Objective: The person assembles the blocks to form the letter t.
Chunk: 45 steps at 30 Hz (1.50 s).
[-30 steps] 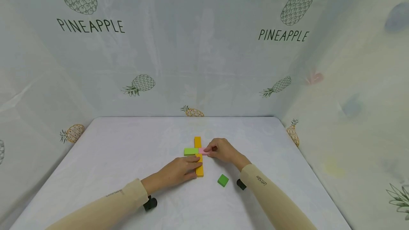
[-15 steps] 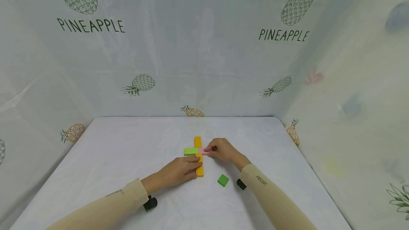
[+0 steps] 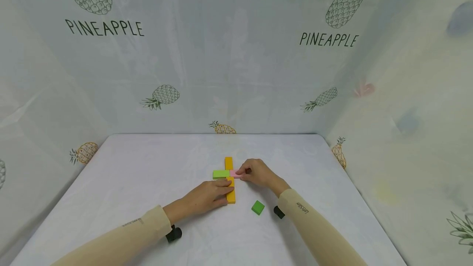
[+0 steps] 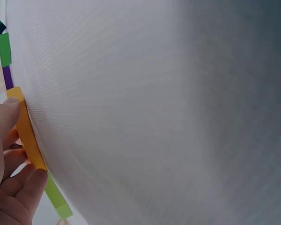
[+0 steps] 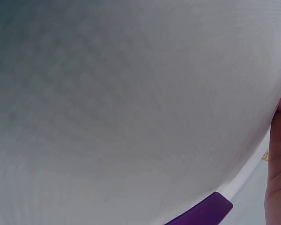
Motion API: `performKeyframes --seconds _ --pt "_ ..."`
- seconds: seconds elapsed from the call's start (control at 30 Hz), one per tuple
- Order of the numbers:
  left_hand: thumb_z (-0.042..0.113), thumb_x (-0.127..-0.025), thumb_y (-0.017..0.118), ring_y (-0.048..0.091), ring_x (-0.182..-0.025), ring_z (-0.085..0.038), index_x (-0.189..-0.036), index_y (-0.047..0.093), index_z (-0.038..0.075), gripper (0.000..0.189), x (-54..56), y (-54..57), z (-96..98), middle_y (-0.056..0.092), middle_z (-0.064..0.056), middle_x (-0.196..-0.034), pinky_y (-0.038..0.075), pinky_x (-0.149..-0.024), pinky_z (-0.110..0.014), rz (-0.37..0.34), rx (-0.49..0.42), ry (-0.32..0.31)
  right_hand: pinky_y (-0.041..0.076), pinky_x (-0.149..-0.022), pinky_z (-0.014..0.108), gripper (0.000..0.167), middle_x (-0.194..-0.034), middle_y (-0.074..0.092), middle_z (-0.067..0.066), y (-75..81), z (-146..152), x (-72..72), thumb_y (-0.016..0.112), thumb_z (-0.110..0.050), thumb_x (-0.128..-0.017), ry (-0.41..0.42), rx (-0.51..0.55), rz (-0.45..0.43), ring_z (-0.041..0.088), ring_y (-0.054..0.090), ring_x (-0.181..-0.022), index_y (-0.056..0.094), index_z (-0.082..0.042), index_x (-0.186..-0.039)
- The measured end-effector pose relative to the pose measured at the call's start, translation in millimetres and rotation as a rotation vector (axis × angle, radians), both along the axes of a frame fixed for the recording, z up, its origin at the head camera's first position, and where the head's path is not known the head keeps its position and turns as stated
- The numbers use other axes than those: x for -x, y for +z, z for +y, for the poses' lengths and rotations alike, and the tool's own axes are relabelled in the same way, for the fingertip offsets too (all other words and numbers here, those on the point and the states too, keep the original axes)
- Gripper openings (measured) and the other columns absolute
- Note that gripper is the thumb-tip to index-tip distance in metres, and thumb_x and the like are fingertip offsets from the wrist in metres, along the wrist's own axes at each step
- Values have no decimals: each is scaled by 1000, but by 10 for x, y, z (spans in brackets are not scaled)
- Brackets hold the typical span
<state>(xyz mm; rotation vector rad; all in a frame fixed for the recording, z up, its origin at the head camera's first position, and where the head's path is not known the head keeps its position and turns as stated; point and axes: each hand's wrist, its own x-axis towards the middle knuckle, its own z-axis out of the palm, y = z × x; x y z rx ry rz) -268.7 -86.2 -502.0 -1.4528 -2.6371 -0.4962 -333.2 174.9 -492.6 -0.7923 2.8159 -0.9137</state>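
My left hand (image 3: 206,197) holds a long orange block (image 3: 230,196) on the table, its thumb and fingers on the block's sides in the left wrist view. In the head view, my right hand (image 3: 257,172) pinches the outer end of a pink block (image 3: 233,173). The pink block's inner end meets a light green block (image 3: 220,174), making a crosswise row. Beyond that row, a second orange block (image 3: 228,163) points away from me. Together the blocks form a cross lying flat. At the edge of the right wrist view, my right fingers (image 5: 278,154) show only partly.
A green block (image 3: 258,207) lies apart, near the right forearm. Black wrist cameras (image 3: 174,234) hang below both wrists. A purple piece (image 5: 203,211) shows low in the right wrist view. The white table (image 3: 155,155) ends at a pineapple-printed curtain (image 3: 236,52).
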Motion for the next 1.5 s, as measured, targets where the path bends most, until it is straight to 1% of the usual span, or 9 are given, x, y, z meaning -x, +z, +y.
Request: performKeyframes --seconds 0.17,0.4,0.53,0.7,0.97,1.1,1.33,1.5 --pt "28 -101 76 57 -142 -25 -140 69 4 46 4 -9 -4 62 -13 -150 52 -113 -44 -10 18 14 55 -85 26 13 -106 75 -5 -4 2 4 83 -9 -93 6 0 9 12 65 -98 83 -17 -105" --pt "26 -100 77 58 -141 -25 -139 69 3 46 -3 3 12 63 -14 -149 52 -112 -45 -10 16 18 56 -85 26 14 -107 75 -4 0 3 -8 82 -8 -93 1 8 -5 12 66 -99 83 -16 -105" --pt "29 -101 76 56 -143 -23 -141 69 5 47 2 2 11 62 -12 -151 51 -114 -44 -36 29 33 56 -85 26 14 -107 75 -4 -1 3 -8 82 -8 -93 0 11 -7 11 65 -99 83 -16 -105" --pt "30 -101 76 55 -144 -22 -141 69 6 48 26 -7 2 61 -11 -151 50 -114 -43 -51 29 35 55 -84 25 13 -106 75 -4 -3 3 0 82 -9 -94 4 1 5 11 65 -98 83 -16 -105" --pt "28 -99 79 57 -142 -23 -139 70 7 46 60 -20 9 64 -11 -148 51 -113 -45 -92 -3 51 55 -85 25 13 -106 75 -5 2 5 -2 82 -10 -94 22 6 6 12 66 -98 82 -15 -105" --pt "30 -99 78 56 -143 -21 -139 71 8 46 66 -10 10 64 -9 -149 50 -114 -44 -107 3 59 56 -86 27 14 -107 76 -4 10 9 -6 82 -10 -94 25 7 8 13 67 -100 82 -15 -107" --pt "29 -98 79 56 -143 -21 -138 71 7 46 75 -6 4 65 -9 -147 51 -114 -44 -111 -2 50 56 -88 29 15 -109 75 -4 11 3 -14 81 -10 -95 11 -1 -2 12 65 -100 82 -15 -108" --pt "30 -98 79 56 -143 -20 -138 71 7 47 74 4 1 65 -8 -147 50 -114 -43 -127 -5 50 55 -85 27 14 -108 74 -4 16 -6 -22 81 -9 -95 0 -4 -9 12 63 -98 82 -15 -108"
